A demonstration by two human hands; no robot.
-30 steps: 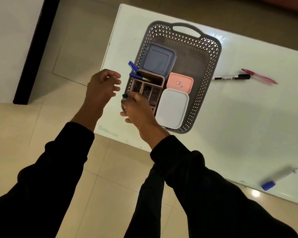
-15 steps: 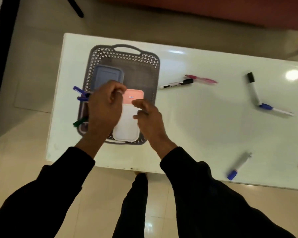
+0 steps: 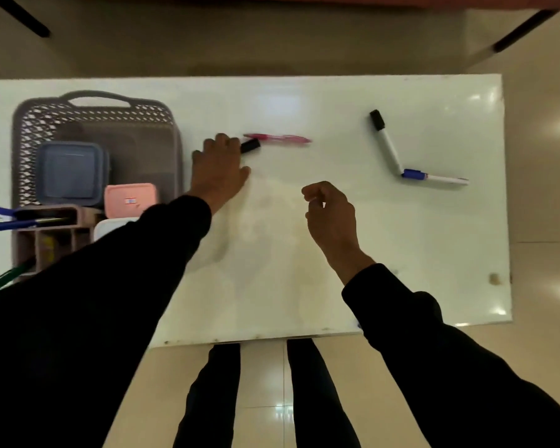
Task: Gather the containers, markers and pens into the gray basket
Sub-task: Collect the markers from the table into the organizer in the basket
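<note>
Black-capped marker [image 3: 250,146] is covered by the left hand [image 3: 219,171] beside the gray basket [image 3: 172,130], only its cap protruding past the fingers; whether it is gripped cannot be told. Nothing is held in the loosely curled right hand [image 3: 332,215].

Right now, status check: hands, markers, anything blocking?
Left hand down on black-capped marker beside gray basket. Right hand loosely curled, holding nothing. Pink pen and two markers on table, path clear.
</note>
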